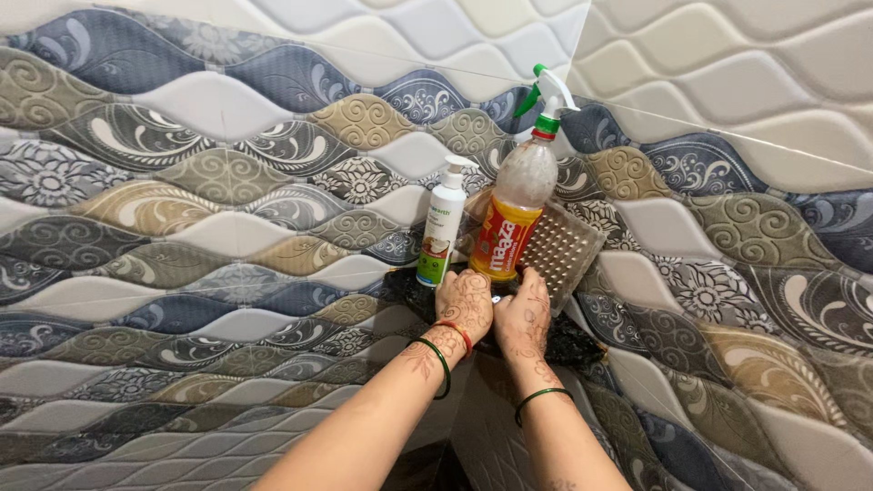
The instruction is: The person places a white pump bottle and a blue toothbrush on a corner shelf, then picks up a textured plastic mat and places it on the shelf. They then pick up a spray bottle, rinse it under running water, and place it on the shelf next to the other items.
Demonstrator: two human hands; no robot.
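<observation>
Both hands reach up onto a small dark corner shelf [577, 344] fixed where two patterned tiled walls meet. My left hand [465, 303] rests knuckles up on the shelf, just below a white pump bottle [440, 235] with a green base. My right hand [524, 314] lies beside it, fingers curled at the foot of a clear spray bottle [516, 211] that has an orange label and a green and white trigger. Whether either hand grips anything under the fingers is hidden. Both wrists carry thin green bangles.
A translucent studded rectangular pad [562, 250] leans against the right wall behind the spray bottle. The tiled walls close in on both sides of the shelf, and a dark gap [436, 464] runs down the corner below it.
</observation>
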